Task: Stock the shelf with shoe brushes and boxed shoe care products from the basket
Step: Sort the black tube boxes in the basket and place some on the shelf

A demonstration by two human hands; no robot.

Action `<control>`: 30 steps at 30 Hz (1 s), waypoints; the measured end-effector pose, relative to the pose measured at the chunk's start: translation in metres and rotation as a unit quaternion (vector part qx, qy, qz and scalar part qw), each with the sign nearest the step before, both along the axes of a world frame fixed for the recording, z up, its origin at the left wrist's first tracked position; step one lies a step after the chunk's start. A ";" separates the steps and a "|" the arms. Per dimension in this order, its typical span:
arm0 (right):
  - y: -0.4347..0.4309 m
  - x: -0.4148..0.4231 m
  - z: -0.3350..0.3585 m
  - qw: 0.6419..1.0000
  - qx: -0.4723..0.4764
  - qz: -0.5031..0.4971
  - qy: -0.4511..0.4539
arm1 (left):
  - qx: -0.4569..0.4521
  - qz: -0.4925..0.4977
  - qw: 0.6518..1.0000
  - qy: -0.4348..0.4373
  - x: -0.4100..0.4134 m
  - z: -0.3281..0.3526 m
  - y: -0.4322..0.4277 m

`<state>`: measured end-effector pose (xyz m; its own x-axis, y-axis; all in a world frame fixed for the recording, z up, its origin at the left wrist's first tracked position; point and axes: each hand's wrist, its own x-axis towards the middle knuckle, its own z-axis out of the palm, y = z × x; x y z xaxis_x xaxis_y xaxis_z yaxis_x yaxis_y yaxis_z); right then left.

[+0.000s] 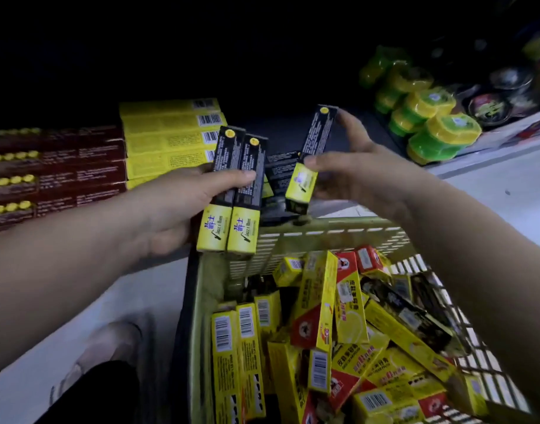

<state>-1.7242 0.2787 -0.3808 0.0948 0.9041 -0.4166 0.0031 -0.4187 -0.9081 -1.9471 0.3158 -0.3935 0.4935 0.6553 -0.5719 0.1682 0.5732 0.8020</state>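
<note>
Right hand (363, 179) pinches one black-and-yellow cardboard box (311, 157) end-to-end, centre frame; left hand (183, 206) grips two matching boxes (232, 191); light pinch may drop it into olive plastic basket (323, 232).

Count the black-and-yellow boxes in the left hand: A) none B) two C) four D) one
B: the left hand grips two black-and-yellow boxes side by side, above the basket rim, while the right hand pinches a single box.
</note>
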 end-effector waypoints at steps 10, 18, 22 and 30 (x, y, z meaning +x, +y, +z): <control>0.110 0.006 -0.063 0.969 0.085 -0.193 -0.128 | 0.026 0.061 0.997 0.027 -0.015 -0.013 0.058; 0.123 0.004 -0.089 0.912 -0.161 0.029 -0.377 | 0.020 0.069 0.997 0.041 -0.015 -0.021 0.073; 0.122 0.002 -0.078 0.844 -0.137 0.084 -0.512 | 0.015 0.064 0.997 0.043 -0.017 -0.023 0.075; 0.109 -0.006 -0.076 0.799 -0.083 0.205 -0.559 | 0.015 0.061 0.997 0.033 -0.015 -0.026 0.075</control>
